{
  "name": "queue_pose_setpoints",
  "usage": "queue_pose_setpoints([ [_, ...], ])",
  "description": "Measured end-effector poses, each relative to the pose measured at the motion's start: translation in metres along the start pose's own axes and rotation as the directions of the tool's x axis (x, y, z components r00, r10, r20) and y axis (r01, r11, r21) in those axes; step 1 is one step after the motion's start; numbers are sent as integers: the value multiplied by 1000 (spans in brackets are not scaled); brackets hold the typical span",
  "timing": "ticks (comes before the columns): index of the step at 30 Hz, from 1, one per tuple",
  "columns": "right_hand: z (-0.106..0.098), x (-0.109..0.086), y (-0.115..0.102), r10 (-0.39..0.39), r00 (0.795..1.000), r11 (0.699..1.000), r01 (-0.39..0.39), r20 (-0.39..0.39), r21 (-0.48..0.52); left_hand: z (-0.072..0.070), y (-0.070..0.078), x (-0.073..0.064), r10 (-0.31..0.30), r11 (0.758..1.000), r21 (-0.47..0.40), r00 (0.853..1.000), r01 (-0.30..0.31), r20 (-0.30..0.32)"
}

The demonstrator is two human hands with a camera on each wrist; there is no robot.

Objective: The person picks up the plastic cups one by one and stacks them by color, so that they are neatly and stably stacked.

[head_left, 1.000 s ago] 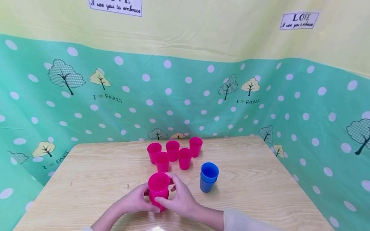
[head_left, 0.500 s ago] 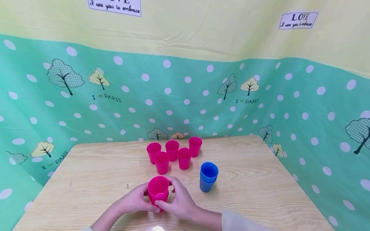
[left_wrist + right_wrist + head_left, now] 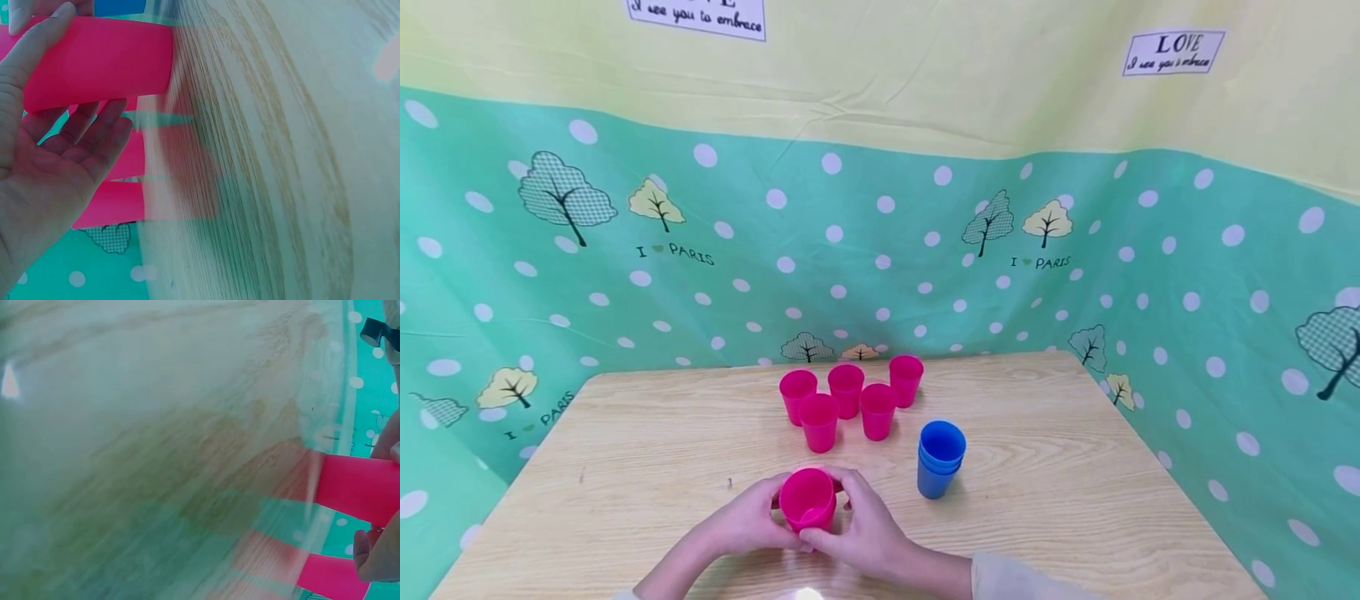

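Note:
Near the front of the table, both hands surround a pink plastic cup (image 3: 808, 498), upright with its mouth up. The left hand (image 3: 748, 518) grips it from the left, and the right hand (image 3: 871, 527) holds it from the right, thumb across its near side. In the left wrist view, the left hand's thumb lies over the pink cup (image 3: 106, 62) and its fingers curve along the other side. Only one rim is distinct now; a cup nested beneath is not plainly visible. The right wrist view shows part of the right hand (image 3: 382, 555) on the cup (image 3: 356, 486).
Beyond the hands stand several separate pink cups (image 3: 818, 423), mouths up. To the right is a stack of blue cups (image 3: 938, 462). The wooden table (image 3: 1045, 517) meets a green dotted curtain (image 3: 880, 250) at its back and sides.
The upper pink cup has sunk down into the lower one between the hands, its rim now lower. Both hands keep nearly the same place. The other cups have not moved.

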State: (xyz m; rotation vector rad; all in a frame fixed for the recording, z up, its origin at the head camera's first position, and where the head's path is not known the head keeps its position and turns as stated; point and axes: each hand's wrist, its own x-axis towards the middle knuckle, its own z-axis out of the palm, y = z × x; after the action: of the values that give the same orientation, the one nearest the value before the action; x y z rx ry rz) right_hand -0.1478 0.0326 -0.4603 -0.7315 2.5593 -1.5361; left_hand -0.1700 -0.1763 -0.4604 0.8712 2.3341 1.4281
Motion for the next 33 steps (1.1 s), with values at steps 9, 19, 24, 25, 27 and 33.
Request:
queue_pose_setpoints([
  [9, 1, -1, 3, 68, 998, 998, -68, 18, 11, 0, 0, 0, -5, 1000, 3, 1000, 5, -1],
  [19, 2, -2, 6, 102, 994, 994, -103, 30, 19, 0, 2, 0, -17, 1000, 7, 1000, 17, -6],
  [24, 0, -1, 3, 106, 994, 994, -107, 38, 30, 0, 2, 0, -32, 999, 16, 999, 32, -2],
  [25, -2, -1, 2, 107, 994, 994, -108, 39, 35, 0, 2, 0, -35, 999, 15, 999, 35, 0],
  [27, -4, -1, 1, 99, 994, 994, -101, 39, 49, 0, 2, 1, -48, 999, 12, 999, 48, 4],
  [33, -11, 3, 0, 28, 1000, 996, -29, 5, 82, 1, 4, 0, -52, 999, 4, 999, 52, 6],
])
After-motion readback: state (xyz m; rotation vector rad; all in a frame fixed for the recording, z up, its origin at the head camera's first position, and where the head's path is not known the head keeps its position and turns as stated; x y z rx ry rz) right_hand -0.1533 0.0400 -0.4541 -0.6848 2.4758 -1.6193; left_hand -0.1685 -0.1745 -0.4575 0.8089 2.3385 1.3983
